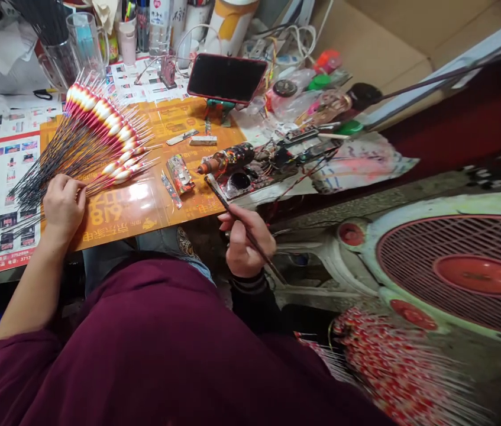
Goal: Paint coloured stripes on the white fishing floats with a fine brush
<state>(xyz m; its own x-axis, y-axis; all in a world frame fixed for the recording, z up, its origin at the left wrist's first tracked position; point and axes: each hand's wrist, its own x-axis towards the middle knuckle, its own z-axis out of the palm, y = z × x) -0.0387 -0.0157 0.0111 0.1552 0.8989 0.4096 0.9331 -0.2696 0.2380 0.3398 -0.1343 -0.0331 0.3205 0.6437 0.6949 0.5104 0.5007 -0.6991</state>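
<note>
Red-and-white fishing floats (pixel 103 121) fan across an orange printed mat (pixel 144 207) at the left of the frame, their dark stems pinched closed in the fingers (pixel 66 189) of my left hand (pixel 64 207). Right of centre, my right hand (pixel 245 242) grips a thin paintbrush (pixel 223 204).

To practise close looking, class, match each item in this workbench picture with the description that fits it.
Column 1:
1. left hand
2. right hand
3. smartphone
4. floor fan

Column 2:
A. propped on a green stand
B. off the table, at the person's right
C. gripping a thin brush
D. holding red-and-white fishing floats

Pairs: 1-D, 2-C, 3-A, 4-B
</note>
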